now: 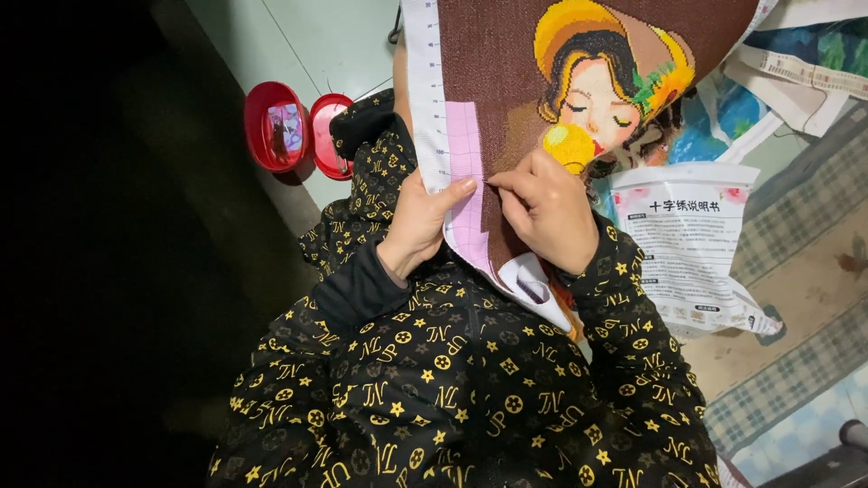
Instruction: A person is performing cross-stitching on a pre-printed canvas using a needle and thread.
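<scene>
- Head view: a cross-stitch canvas (506,63) is draped over the lap, its long axis running from the top of the frame down toward the body; the stitched picture lies at the far end and a pale pink unstitched band (466,181) runs along its left edge.
- The left hand (418,226) is closed on that left edge, thumb laid across the pink band on top, the other fingers hidden beneath the cloth.
- The right hand (547,212) rests on the brown stitched field just right of the band, thumb and forefinger pinched together with their tips pointed left toward the left thumb; the two hands are nearly touching.
- A needle is presumably held in the pinch, but it is too thin to be made out, and no thread is visible.
- An open red hinged case (298,131) lies well apart on the floor, to the left.
- A printed instruction sheet in a plastic bag (692,253) lies just right of the right sleeve.
- The canvas's lower end is tucked between the patterned sleeves; its top is cut off.
</scene>
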